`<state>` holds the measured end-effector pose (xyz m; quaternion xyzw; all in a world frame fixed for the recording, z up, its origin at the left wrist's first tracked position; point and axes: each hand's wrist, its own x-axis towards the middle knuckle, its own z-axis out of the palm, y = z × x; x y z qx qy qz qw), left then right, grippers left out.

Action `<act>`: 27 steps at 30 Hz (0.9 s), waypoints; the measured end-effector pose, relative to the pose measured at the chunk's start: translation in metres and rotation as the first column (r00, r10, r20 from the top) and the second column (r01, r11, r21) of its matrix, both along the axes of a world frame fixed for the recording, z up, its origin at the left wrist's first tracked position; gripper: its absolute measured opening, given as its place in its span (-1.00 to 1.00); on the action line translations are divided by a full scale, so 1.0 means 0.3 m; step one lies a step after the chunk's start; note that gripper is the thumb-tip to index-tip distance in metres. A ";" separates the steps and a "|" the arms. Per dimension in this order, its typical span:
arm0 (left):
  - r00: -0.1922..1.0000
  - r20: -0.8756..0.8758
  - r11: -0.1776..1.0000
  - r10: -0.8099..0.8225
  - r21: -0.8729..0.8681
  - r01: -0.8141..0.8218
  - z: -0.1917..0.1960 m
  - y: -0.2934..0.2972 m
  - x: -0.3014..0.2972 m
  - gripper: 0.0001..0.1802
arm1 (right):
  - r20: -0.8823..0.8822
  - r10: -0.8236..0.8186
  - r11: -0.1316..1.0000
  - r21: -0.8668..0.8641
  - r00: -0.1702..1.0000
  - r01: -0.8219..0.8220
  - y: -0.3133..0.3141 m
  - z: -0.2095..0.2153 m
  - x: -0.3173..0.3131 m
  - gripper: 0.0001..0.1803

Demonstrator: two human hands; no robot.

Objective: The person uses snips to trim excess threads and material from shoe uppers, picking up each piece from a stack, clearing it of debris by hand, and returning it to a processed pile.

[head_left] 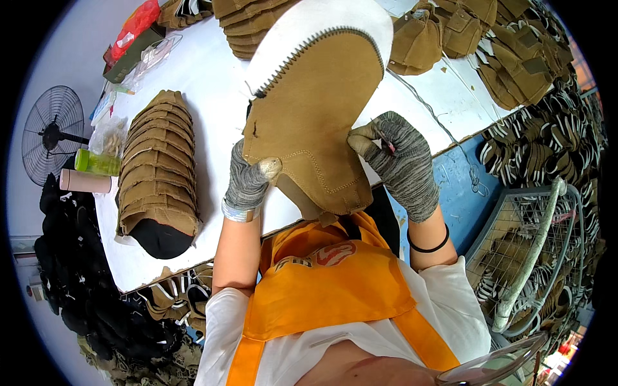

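Observation:
A brown suede shoe upper (322,103) with a white piece (347,13) joined round its toe by dark zigzag stitching is held up before me. My left hand (251,174), in a grey knit glove with a pale thumb tip, is closed on its left edge, the thumb lying on top. At the right edge my gloved right hand (399,157) is curled, its thumb and fingers pinched at the upper's rim. A small pink spot shows among the right fingers; what it is I cannot make out. Fingers behind the upper are hidden.
Stacked brown uppers (161,167) lie on the white table (212,83) at left, with more piles (521,64) at the far right. A green-lidded cup (96,162) and a fan (51,134) stand at left. A wire cart (521,251) holding uppers is at right.

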<state>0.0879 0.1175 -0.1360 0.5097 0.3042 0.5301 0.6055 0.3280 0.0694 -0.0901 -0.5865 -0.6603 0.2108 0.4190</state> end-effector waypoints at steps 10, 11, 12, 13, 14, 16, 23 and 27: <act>1.000 -0.016 0.999 -0.021 0.038 0.022 -0.024 0.009 -0.004 -0.25 | 0.134 -0.124 0.976 0.196 0.983 0.096 0.012 -0.040 0.025 -0.76; 1.000 0.022 1.000 -0.005 -0.007 0.005 -0.014 0.001 -0.003 -0.25 | 0.124 -0.164 0.977 0.158 0.979 0.144 0.016 -0.049 0.039 -0.75; 0.998 0.061 0.999 0.011 -0.053 -0.008 -0.011 -0.002 0.001 -0.25 | 0.124 -0.189 0.973 0.160 0.974 0.169 0.019 -0.046 0.049 -0.73; 0.998 0.058 1.000 0.001 -0.023 0.000 -0.013 0.001 0.000 -0.27 | 0.051 -0.172 0.978 0.126 0.984 0.165 0.016 -0.042 0.050 -0.73; 0.998 0.056 1.000 -0.008 0.007 0.008 -0.015 0.004 -0.005 -0.28 | -0.022 -0.157 0.983 0.091 0.987 0.158 0.011 -0.035 0.046 -0.73; 0.999 0.031 0.999 -0.016 0.034 0.015 -0.017 0.004 -0.006 -0.31 | -0.172 -0.099 0.995 0.001 0.980 0.101 -0.013 0.023 0.018 -0.80; 0.999 -0.044 1.000 0.009 0.028 -0.007 0.001 -0.004 0.006 -0.36 | -0.118 -0.012 0.995 0.096 0.993 0.024 -0.007 0.019 0.020 -0.86; 0.994 0.105 0.999 -0.032 0.024 0.030 -0.014 0.008 0.003 -0.36 | 0.028 -0.049 0.973 0.227 0.998 0.041 0.010 0.029 0.016 -0.84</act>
